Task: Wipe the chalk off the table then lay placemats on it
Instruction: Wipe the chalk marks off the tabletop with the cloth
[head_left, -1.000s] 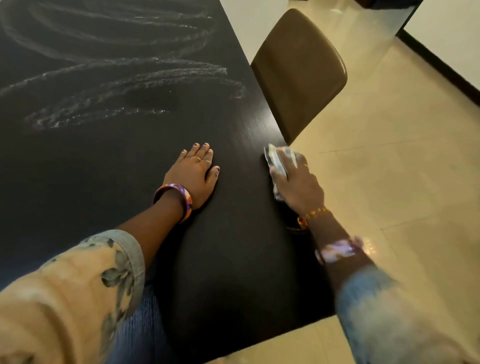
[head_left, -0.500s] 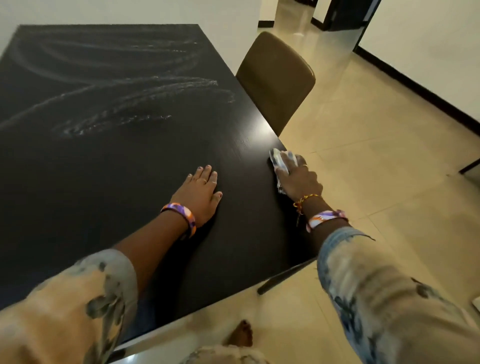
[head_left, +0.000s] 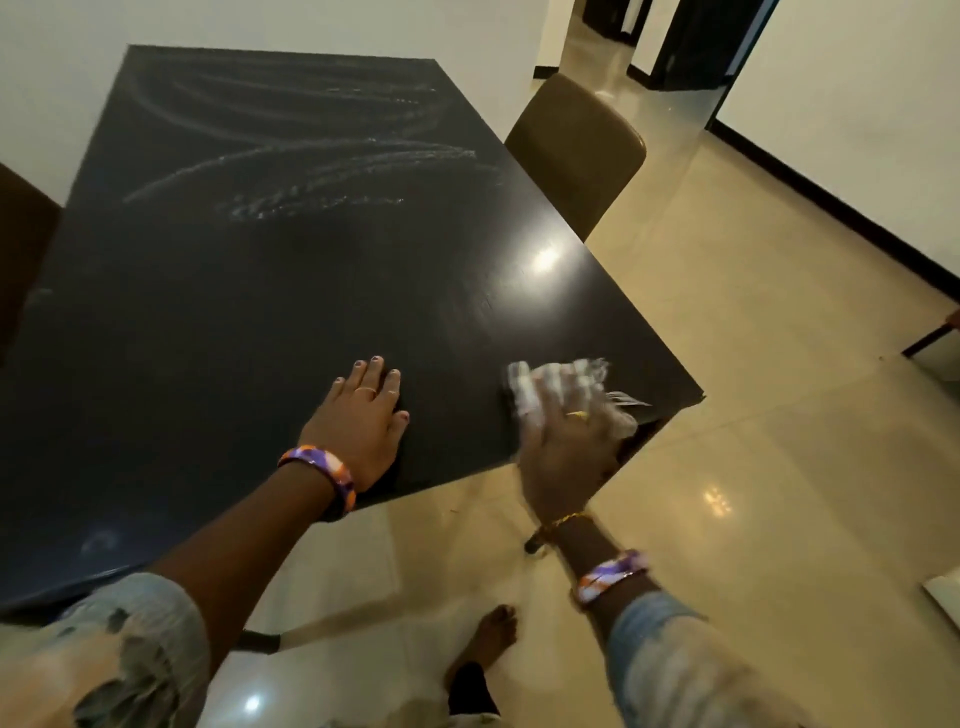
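Observation:
A long black table (head_left: 218, 291) fills the left and middle of the head view. White chalk smears (head_left: 311, 166) curve across its far half; the near half looks dark and plain. My left hand (head_left: 363, 415) lies flat on the tabletop near the front edge, fingers straight. My right hand (head_left: 561, 441) presses a white cloth (head_left: 524, 389) onto the table's near right corner; hand and cloth are motion-blurred. No placemats are in view.
A brown padded chair (head_left: 576, 150) stands against the table's right side. Another dark chair back (head_left: 21, 244) shows at the left edge. Shiny beige floor tiles (head_left: 753, 364) spread to the right toward a doorway. My bare foot (head_left: 493, 634) stands below the table's front edge.
The camera has pulled back and up, showing the whole table. My right hand has slid the cloth along the right edge to the near corner. My left hand stays flat.

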